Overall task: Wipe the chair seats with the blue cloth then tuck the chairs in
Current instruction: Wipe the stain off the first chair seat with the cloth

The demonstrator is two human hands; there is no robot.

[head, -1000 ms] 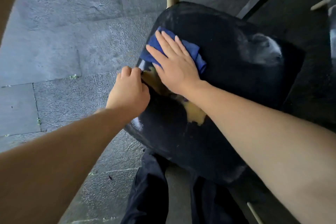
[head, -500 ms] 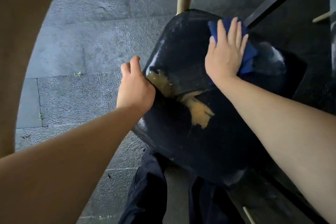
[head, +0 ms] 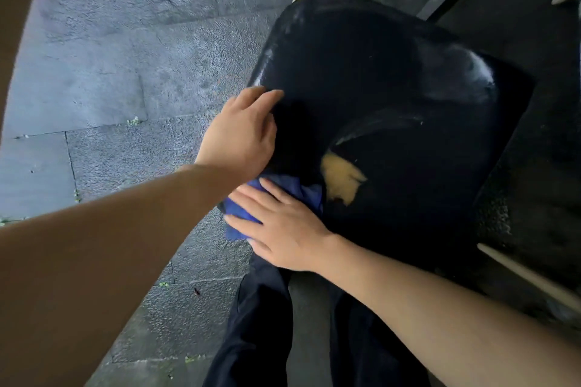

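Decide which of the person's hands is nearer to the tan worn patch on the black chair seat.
Right. The right hand presses the blue cloth just beside the tan worn patch; the left hand rests farther off at the seat's edge.

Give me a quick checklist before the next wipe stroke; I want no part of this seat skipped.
1. Right hand flat on the blue cloth: ok.
2. Cloth fully on the black chair seat: not ok, it overhangs the near left edge.
3. Left hand steadying the seat edge: ok.
4. Worn tan patch wiped: cannot tell.
5. Far right pale smear gone: not ok.
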